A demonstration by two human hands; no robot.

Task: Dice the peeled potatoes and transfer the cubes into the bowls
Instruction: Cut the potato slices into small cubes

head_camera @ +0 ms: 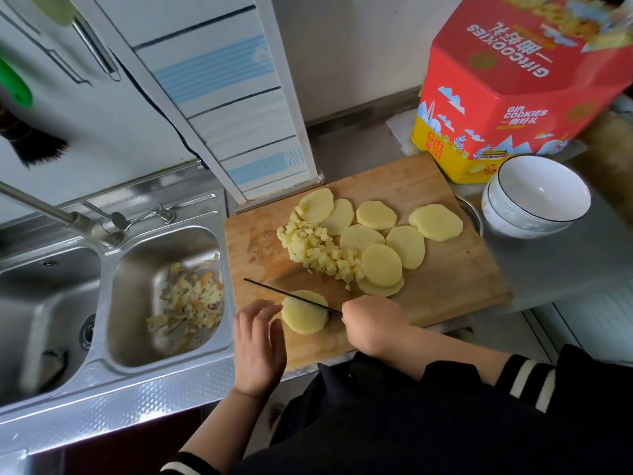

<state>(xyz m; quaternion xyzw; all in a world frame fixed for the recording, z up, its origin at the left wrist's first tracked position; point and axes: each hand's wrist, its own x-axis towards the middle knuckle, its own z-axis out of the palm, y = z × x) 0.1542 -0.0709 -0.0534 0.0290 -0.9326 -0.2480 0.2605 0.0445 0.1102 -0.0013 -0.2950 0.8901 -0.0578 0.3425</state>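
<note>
Potato peelings in the sink basin, well left of the left hand, fingers straight and relaxed, tips just beside the potato slice. Knife across that slice, handle wrapped in the curled right hand. Beyond the fingers on the cutting board: diced cubes, more round slices, then stacked white bowls far right.
</note>
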